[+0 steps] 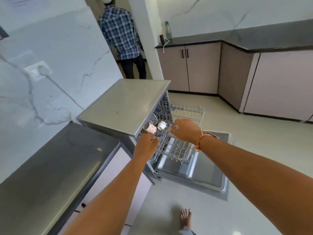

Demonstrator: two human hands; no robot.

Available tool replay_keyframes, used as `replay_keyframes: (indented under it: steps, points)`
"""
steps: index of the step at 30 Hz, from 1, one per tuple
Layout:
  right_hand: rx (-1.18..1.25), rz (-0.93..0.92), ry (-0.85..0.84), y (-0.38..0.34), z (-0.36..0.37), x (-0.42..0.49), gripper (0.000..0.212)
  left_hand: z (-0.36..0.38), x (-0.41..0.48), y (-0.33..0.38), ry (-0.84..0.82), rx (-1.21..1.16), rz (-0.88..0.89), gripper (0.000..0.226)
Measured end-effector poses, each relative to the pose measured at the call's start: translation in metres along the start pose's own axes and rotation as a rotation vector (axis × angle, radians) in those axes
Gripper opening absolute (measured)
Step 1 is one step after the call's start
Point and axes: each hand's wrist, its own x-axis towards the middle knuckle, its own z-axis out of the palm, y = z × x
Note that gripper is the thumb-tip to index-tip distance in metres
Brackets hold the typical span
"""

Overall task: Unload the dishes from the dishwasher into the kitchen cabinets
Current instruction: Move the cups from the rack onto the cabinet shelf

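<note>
Kitchen floor (237, 126); rack (185, 109) with floral cup (151, 129), white cup (162, 125); left hand (146, 143), right hand (186, 131) fingers curled round wires

We see a wire rack (177, 150) drawn out of the dishwasher (125, 102), above its lowered door (208, 173). On the wires at its inner end a floral cup (151, 128) lies tipped over, with a white cup (161, 125) just beside it.

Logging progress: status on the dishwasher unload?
Left hand and right hand grip upper rack. Floral cup, white cup sit in it. Nothing in the way.
</note>
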Motion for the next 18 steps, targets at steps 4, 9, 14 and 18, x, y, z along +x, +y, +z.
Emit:
replay_keyframes:
  steps: [4, 9, 14, 18]
  points:
    - [0.019, 0.029, -0.036, 0.028, 0.02, 0.038, 0.042, 0.034, 0.048, -0.012, -0.068, -0.006, -0.028, 0.037]
    - [0.02, 0.045, -0.1, 0.056, 0.061, 0.11, 0.041, 0.076, 0.131, -0.029, -0.12, -0.104, -0.128, 0.058]
    - [0.013, 0.128, -0.201, 0.086, 0.122, 0.213, 0.037, 0.137, 0.233, -0.071, -0.035, -0.263, -0.386, 0.071]
    - [-0.051, 0.116, -0.254, 0.105, 0.178, 0.294, 0.051, 0.18, 0.299, -0.104, 0.087, -0.277, -0.541, 0.072]
